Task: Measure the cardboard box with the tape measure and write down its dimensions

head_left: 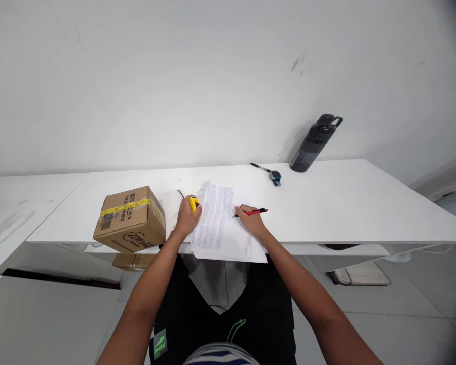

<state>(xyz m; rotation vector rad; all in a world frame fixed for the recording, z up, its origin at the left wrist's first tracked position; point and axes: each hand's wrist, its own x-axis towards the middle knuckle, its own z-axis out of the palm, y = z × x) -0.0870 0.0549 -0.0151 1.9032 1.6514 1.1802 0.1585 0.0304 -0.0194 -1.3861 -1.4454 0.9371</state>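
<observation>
A stack of printed sheets [222, 228] lies at the front edge of the white table [327, 208]. My left hand [186, 217] is closed around a small yellow object [193, 203] at the paper's left side; a thin dark cord trails from it. My right hand [250, 220] rests on the paper's right part, fingers pinched on a red pen [255, 212] whose tip points left onto the sheet.
A brown cardboard box [131, 219] with yellow tape sits left of the paper, overhanging the table edge. Farther back lie a black pen [260, 167], a small blue object [275, 176] and a dark water bottle [314, 143] against the wall. Another cardboard piece shows beneath the table.
</observation>
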